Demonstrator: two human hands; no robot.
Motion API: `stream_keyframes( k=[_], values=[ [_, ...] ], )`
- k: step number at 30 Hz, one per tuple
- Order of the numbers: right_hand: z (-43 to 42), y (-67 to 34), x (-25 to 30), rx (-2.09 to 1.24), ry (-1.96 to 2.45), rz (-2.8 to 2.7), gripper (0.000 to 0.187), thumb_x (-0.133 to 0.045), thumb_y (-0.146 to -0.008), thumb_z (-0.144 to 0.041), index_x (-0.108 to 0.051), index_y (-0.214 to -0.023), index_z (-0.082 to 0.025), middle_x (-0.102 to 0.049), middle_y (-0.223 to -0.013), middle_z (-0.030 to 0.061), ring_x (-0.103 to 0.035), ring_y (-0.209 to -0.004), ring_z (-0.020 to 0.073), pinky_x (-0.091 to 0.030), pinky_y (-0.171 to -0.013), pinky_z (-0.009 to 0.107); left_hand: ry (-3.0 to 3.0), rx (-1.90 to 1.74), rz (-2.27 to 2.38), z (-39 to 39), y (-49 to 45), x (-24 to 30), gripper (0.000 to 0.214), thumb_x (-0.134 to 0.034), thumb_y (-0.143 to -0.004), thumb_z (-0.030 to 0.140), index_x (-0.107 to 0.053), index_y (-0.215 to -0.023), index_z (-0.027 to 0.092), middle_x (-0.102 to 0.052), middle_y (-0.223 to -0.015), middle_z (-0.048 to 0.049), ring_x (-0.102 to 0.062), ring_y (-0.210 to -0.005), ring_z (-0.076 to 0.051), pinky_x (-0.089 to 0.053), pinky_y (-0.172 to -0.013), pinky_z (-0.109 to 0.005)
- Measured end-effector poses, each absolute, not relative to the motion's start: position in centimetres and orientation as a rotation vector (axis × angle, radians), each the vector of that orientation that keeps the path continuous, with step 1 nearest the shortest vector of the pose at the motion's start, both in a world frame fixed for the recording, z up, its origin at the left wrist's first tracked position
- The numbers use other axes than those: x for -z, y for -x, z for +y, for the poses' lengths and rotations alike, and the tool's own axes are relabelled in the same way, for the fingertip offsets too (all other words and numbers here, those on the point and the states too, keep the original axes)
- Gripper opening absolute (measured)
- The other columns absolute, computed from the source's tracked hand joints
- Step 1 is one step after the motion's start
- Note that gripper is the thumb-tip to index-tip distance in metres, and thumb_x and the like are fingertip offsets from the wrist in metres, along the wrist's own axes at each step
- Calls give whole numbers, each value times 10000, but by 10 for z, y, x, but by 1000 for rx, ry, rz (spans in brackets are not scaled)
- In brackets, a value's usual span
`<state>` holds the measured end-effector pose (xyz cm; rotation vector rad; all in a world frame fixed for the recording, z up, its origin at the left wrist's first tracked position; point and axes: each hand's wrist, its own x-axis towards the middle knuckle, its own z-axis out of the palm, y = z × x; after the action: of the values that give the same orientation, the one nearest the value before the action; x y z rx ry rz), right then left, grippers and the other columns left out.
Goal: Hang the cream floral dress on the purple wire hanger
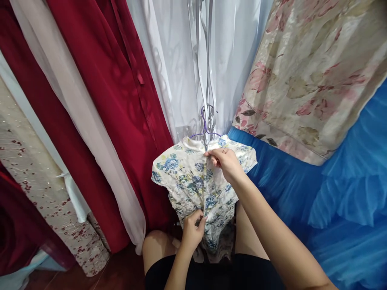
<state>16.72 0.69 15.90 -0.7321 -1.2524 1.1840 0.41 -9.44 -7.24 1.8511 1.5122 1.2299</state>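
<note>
A white dress with blue flowers and cap sleeves (169,164) hangs from a purple hanger (203,123), its hook above the collar. A straight seam or closure runs down the middle of the dress. Near the neckline my right hand (224,160) is closed, thumb and forefinger pinching the top of that line; whether a zipper pull is between them I cannot tell. Lower down, my left hand (193,226) is closed on the fabric at the same line. The dress's lower part hangs between my knees.
Dark red gowns (99,88) and a pale pink drape (90,133) hang at the left. White cloth (178,60) and hanging ribbons (198,68) are behind the dress. To the right hang a pink-flowered garment (302,88) and blue ruffled fabric (290,197). Brown floor (117,268) shows below.
</note>
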Motion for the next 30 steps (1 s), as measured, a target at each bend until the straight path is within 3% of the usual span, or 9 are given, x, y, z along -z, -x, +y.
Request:
stream_keyframes(
  k=[4, 7, 8, 10, 13, 17, 20, 25, 30],
  values=[
    [12, -166, -171, -1128, 665, -1232, 234, -594, -766, -299, -585, -568, -174, -501, -477, -27, -396, -460, 76, -291, -450, 209, -1898, -1147, 1482, -87, -8, 75, 282, -552, -930, 328, -574, -684, 192, -545, -681, -22, -545, -682, -178, -354, -548, -227],
    [2, -169, -170, -1026, 691, -1344, 179, -570, -786, -270, -651, -674, -157, -513, -460, -37, -425, -448, 86, -327, -468, 216, -1923, -1215, 1406, -81, -9, 45, 179, -615, -899, 298, -675, -761, 200, -660, -785, -45, -607, -770, -203, -453, -725, -274],
    [-2, -170, -168, -993, 711, -1378, 170, -572, -793, -266, -648, -687, -157, -515, -456, -40, -441, -444, 89, -343, -476, 219, -1902, -1281, 1353, -79, -9, 28, 130, -626, -899, 293, -717, -856, 211, -699, -867, -60, -634, -839, -216, -467, -806, -291],
    [-11, -171, -164, -940, 765, -1446, 167, -580, -807, -264, -615, -677, -165, -527, -459, -40, -470, -441, 94, -363, -488, 225, -1798, -1478, 1266, -72, -10, -17, 244, -600, -934, 297, -719, -1136, 231, -729, -997, -79, -660, -942, -226, -466, -902, -298],
    [-22, -174, -160, -882, 828, -1526, 179, -570, -831, -267, -585, -680, -173, -543, -467, -36, -475, -438, 93, -351, -482, 221, -1778, -1709, 1137, -59, -13, -91, 449, -537, -988, 305, -560, -1428, 224, -710, -970, -69, -653, -884, -202, -460, -908, -290],
    [-22, -178, -159, -833, 825, -1553, 206, -566, -861, -312, -593, -712, -171, -528, -474, -39, -466, -446, 98, -343, -482, 222, -2130, -1722, 1140, -40, -21, -161, 263, -512, -1003, 291, -711, -1154, 207, -706, -1018, -70, -633, -950, -211, -448, -903, -307],
    [-14, -179, -153, -830, 828, -1536, 232, -559, -868, -355, -574, -719, -178, -489, -479, -49, -422, -442, 98, -299, -471, 229, -2366, -1685, 1224, -32, -25, -177, 214, -503, -1005, 260, -699, -961, 187, -687, -962, -63, -615, -927, -205, -444, -859, -312],
    [-6, -169, -138, -728, 856, -1578, 273, -547, -884, -372, -482, -678, -204, -382, -499, -73, -317, -457, 86, -222, -479, 233, -2218, -1740, 1194, -24, -23, -165, 185, -536, -992, 281, -660, -902, 177, -649, -852, -37, -604, -806, -168, -454, -741, -269],
    [8, -162, -130, -698, 857, -1603, 235, -541, -884, -367, -492, -718, -207, -424, -534, -64, -364, -494, 100, -259, -505, 233, -2006, -1885, 1048, -21, -28, -162, 210, -588, -974, 346, -663, -892, 168, -627, -801, -16, -587, -749, -138, -458, -702, -233]
  ],
)
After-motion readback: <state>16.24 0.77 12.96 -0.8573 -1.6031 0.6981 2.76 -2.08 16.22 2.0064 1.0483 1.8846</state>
